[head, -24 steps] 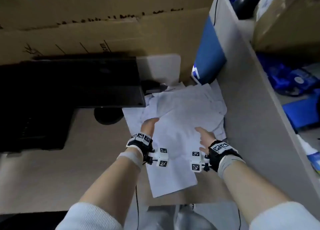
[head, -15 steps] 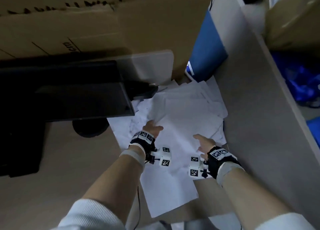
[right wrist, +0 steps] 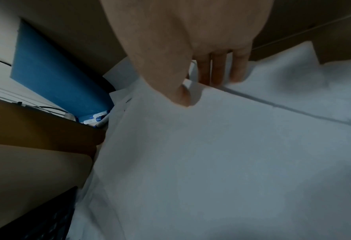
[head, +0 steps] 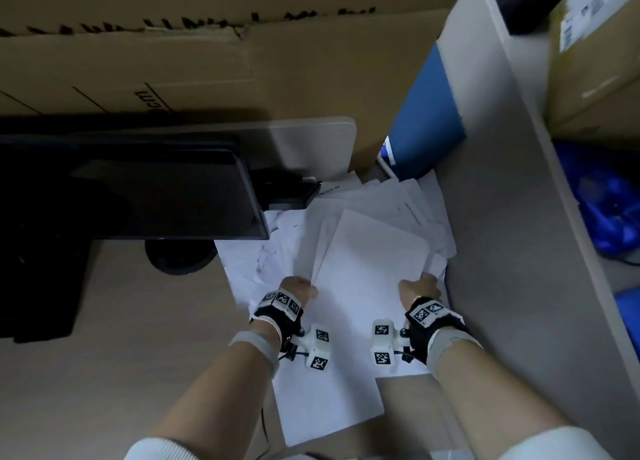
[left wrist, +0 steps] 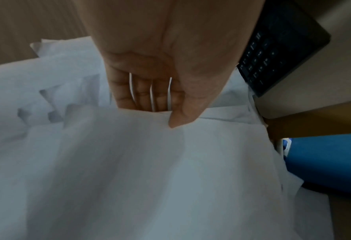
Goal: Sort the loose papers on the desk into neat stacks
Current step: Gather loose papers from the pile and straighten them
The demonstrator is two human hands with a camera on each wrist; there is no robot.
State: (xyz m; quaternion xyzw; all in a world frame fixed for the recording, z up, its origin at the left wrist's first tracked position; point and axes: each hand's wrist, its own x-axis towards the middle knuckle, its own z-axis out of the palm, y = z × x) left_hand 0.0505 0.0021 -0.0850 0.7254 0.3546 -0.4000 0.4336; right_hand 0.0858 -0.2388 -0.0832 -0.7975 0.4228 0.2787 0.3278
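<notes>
A bundle of white sheets (head: 367, 269) was held by both hands above the scattered papers (head: 398, 199) on the desk (head: 104, 338). The left hand (head: 298, 291) was seen gripping the bundle's left edge: in the left wrist view the thumb (left wrist: 182, 113) lay on top and the fingers (left wrist: 141, 91) were curled beneath, with sheet edges showing between them. The right hand (head: 419, 288) was seen gripping the right edge likewise, thumb (right wrist: 182, 95) on top and fingers (right wrist: 217, 71) tucked under the sheets. The bundle was tilted, its far end raised toward the back of the desk.

The loose papers were observed spread in an untidy overlapping heap at the right side of the desk, between the monitor stand and the partition. One large sheet (head: 329, 407) extended toward the near desk edge, between the forearms.

A dark monitor (head: 156, 189) stood at the left, its lower right corner overhanging the heap's left margin. Its round base (head: 178, 257) lay just beside the papers. A dark keyboard (left wrist: 283, 48) was noted near the heap's far left. A grey partition (head: 502, 251) bounded the heap on the right, the sheets touching its foot. A blue panel (head: 426, 120) stood at the back corner, with paper edges lying against its base. Cardboard boxes (head: 173, 61) were stacked behind the monitor. Tracking markers (head: 318, 348) were worn at both wrists.
</notes>
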